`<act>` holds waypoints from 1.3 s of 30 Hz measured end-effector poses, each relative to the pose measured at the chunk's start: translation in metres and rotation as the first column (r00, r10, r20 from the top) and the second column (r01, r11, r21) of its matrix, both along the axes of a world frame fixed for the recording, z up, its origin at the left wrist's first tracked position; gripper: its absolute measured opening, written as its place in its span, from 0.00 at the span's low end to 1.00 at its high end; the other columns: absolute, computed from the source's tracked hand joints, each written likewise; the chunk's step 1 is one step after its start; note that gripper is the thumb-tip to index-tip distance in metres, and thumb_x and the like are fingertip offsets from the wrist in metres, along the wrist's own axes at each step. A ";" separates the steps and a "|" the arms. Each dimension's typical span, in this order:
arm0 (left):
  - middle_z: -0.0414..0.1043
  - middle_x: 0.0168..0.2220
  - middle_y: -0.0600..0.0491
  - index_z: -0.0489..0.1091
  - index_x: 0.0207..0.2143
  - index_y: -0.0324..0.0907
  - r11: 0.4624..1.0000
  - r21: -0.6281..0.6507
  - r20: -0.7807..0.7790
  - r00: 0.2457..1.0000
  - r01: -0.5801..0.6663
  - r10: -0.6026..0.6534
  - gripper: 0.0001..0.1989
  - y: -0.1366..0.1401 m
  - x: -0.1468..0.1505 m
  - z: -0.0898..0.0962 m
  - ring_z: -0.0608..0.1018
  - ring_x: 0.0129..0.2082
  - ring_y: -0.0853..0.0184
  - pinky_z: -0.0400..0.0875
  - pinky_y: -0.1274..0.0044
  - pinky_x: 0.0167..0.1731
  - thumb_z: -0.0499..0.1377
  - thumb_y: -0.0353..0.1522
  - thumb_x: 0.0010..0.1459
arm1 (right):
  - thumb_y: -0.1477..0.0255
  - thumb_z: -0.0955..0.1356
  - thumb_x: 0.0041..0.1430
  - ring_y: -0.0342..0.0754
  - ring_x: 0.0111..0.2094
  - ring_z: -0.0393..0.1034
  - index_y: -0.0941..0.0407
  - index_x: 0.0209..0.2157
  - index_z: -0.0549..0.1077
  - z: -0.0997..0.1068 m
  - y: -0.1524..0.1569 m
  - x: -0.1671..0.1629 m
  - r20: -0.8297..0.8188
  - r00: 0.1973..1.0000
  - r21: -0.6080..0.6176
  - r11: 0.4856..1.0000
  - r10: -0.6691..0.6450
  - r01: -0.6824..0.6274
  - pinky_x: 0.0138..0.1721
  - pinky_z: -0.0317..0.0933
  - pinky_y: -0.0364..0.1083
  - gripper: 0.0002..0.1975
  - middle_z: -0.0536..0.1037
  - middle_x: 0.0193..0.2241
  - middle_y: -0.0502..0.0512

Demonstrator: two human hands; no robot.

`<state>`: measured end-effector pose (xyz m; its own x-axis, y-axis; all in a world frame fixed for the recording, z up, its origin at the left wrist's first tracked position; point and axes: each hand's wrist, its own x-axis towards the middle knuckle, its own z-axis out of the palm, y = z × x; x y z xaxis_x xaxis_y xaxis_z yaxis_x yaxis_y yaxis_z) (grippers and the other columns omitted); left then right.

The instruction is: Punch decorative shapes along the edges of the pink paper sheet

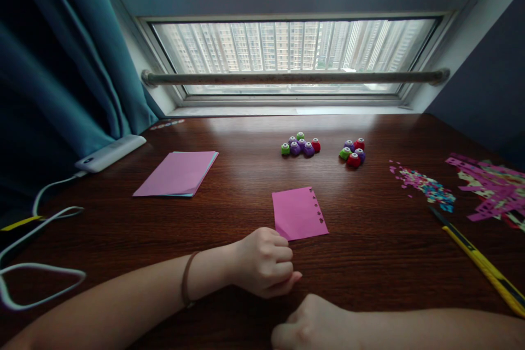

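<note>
1. The pink sheet (299,210), punched along its right side, lies mid-bench (246,175), its near-left corner at the left hand's knuckles.
2. The left hand (264,263) reaches in from the bench's left, back upward, its grip curled; whether it pinches anything cannot be told.
3. The right hand (311,325) enters from the right, nearer the wearer, bent downward; its grip's state cannot be told.
4. Colourful punches (301,146) stand toward the far edge; a yellow cutter (479,267) lies toward the right edge.
</note>
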<state>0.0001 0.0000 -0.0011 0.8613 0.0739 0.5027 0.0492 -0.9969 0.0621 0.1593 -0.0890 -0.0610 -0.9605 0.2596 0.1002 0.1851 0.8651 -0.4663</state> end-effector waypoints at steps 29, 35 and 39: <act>0.56 0.14 0.57 0.56 0.14 0.41 1.000 0.006 -0.003 1.000 -0.009 0.009 0.17 -0.001 0.000 0.002 0.58 0.14 0.70 0.50 0.75 0.13 0.53 0.28 0.55 | 0.69 0.57 0.65 0.37 0.15 0.49 0.57 0.29 0.60 -0.006 -0.002 0.000 -0.026 0.999 -0.004 1.000 -0.029 0.029 0.13 0.41 0.38 0.11 0.59 0.18 0.44; 0.56 0.15 0.57 0.55 0.14 0.41 1.000 0.003 0.002 1.000 -0.005 0.005 0.17 0.000 0.000 0.001 0.57 0.14 0.70 0.49 0.74 0.13 0.53 0.28 0.55 | 0.69 0.57 0.65 0.37 0.15 0.50 0.57 0.30 0.60 -0.003 0.000 0.001 -0.045 0.999 0.006 1.000 -0.018 0.018 0.14 0.43 0.37 0.10 0.61 0.18 0.44; 0.56 0.15 0.57 0.55 0.15 0.42 1.000 0.008 -0.007 1.000 -0.008 0.008 0.17 0.000 0.000 0.000 0.57 0.14 0.70 0.49 0.74 0.13 0.53 0.28 0.55 | 0.68 0.58 0.65 0.37 0.15 0.49 0.57 0.31 0.61 -0.005 -0.001 0.000 0.007 1.000 0.032 0.999 -0.014 0.014 0.14 0.43 0.37 0.10 0.61 0.18 0.44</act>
<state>0.0001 -0.0005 -0.0007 0.8643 0.0772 0.4970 0.0579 -0.9968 0.0542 0.1596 -0.0901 -0.0663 -0.9575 0.2699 0.1020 0.2005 0.8768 -0.4372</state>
